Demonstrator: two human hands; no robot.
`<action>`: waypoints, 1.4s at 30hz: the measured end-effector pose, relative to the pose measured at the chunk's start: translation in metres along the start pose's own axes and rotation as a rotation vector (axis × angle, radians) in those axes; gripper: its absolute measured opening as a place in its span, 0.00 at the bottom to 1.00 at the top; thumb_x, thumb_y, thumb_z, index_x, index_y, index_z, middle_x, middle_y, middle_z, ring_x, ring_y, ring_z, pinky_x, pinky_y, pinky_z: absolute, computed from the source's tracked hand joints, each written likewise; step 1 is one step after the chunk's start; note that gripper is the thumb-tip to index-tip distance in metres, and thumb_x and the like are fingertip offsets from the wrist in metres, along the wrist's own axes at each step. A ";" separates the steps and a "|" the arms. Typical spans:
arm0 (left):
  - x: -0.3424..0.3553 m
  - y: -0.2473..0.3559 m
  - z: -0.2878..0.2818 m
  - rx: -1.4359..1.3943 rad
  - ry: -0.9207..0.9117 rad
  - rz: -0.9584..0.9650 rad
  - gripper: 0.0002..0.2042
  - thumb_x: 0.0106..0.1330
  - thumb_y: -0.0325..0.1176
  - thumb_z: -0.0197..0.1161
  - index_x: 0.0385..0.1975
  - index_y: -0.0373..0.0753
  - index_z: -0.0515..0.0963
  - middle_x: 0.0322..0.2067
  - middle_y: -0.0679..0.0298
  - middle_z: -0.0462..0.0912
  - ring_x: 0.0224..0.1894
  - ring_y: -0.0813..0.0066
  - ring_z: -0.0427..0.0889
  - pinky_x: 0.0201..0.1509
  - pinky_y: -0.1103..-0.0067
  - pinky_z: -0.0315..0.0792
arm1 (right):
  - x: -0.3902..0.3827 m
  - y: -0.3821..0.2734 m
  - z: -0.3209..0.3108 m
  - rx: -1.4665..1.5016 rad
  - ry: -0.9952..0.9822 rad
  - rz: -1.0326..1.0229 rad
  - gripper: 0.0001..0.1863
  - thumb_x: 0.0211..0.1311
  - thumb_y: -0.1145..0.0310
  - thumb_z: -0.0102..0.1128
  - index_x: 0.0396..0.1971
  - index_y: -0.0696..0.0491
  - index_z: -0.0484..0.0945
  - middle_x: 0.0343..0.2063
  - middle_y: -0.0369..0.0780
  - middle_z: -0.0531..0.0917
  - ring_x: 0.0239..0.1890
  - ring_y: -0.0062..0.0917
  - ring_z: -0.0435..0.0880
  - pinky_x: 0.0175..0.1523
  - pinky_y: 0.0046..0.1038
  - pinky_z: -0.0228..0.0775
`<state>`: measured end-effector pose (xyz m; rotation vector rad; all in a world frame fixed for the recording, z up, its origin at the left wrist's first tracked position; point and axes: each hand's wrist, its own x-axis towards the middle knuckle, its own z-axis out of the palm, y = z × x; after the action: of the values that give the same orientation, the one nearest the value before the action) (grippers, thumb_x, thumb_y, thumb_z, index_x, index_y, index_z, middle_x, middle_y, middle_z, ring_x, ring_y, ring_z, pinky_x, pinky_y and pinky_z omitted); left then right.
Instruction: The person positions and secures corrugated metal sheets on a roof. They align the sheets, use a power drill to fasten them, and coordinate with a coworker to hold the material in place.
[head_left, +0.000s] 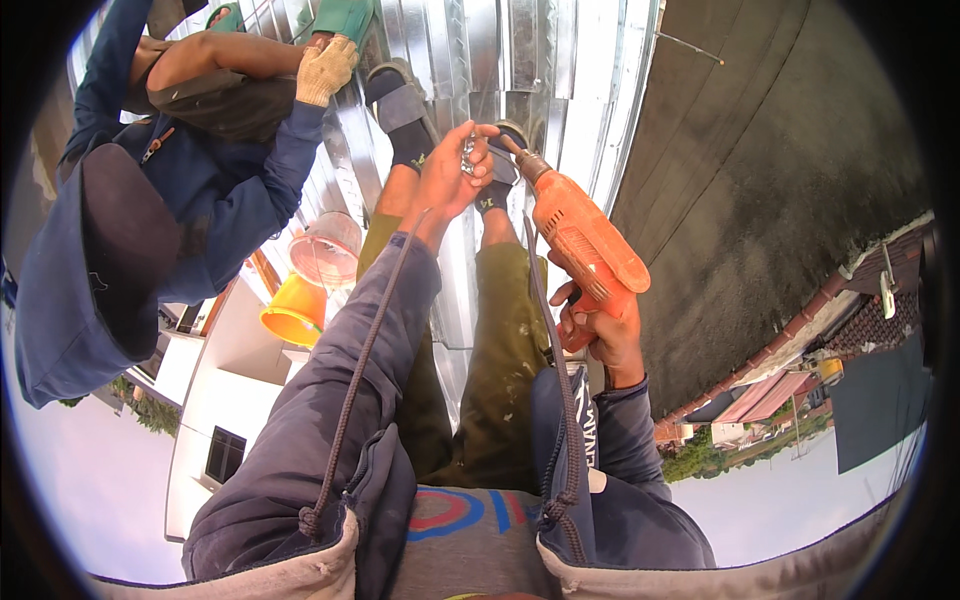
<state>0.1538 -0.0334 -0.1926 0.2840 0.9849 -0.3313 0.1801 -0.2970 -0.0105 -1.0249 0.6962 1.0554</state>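
Observation:
My left hand [452,180] is closed around several small silver screws [468,155], which show between the curled fingers. Its index finger points at the nose of an orange power drill [590,235]. The grip of that drill sits in my right hand [610,335], with fingers wrapped around the handle. The drill's metal chuck [533,166] slants up and left, its tip close to my left fingertips. Whether they touch, I cannot tell. Beneath both hands lie ribbed shiny metal sheets [440,40], where my shoes [405,112] rest.
At the left, a co-worker in a navy jacket [215,235] and cap crouches, a gloved hand [326,72] by their foot. A yellow bucket [293,310] and a pinkish bucket [326,248] stand near them. The sheets end at the right beside a dark grey surface [770,150].

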 end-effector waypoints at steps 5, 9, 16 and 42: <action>0.004 -0.003 -0.006 -0.049 -0.031 -0.074 0.20 0.80 0.44 0.51 0.55 0.31 0.76 0.20 0.72 0.66 0.22 0.78 0.68 0.26 0.80 0.62 | 0.007 -0.005 -0.008 0.056 -0.087 0.080 0.42 0.47 0.79 0.59 0.69 0.61 0.62 0.48 0.55 0.82 0.27 0.25 0.80 0.34 0.28 0.76; -0.001 -0.010 -0.003 -0.118 -0.034 -0.086 0.21 0.80 0.44 0.52 0.57 0.30 0.74 0.21 0.72 0.65 0.22 0.80 0.68 0.26 0.81 0.62 | 0.016 -0.004 -0.004 0.047 -0.068 0.079 0.42 0.47 0.79 0.59 0.69 0.61 0.63 0.45 0.54 0.83 0.26 0.25 0.80 0.33 0.27 0.76; -0.007 -0.008 -0.013 -0.045 -0.054 -0.149 0.22 0.80 0.45 0.51 0.58 0.30 0.74 0.21 0.74 0.62 0.22 0.84 0.65 0.23 0.85 0.61 | 0.021 -0.013 -0.016 -0.069 -0.083 0.207 0.42 0.48 0.81 0.56 0.70 0.62 0.62 0.40 0.51 0.84 0.26 0.23 0.81 0.33 0.26 0.76; 0.094 -0.040 -0.056 0.139 0.261 -0.147 0.23 0.83 0.49 0.44 0.59 0.36 0.74 0.21 0.67 0.72 0.17 0.84 0.63 0.17 0.84 0.59 | 0.101 0.023 0.007 -0.952 0.153 -0.250 0.39 0.55 0.71 0.71 0.69 0.50 0.68 0.55 0.52 0.83 0.57 0.47 0.84 0.60 0.38 0.77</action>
<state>0.1434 -0.0627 -0.3048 0.3888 1.2451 -0.5076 0.1955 -0.2503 -0.1024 -1.9667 0.1339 1.0984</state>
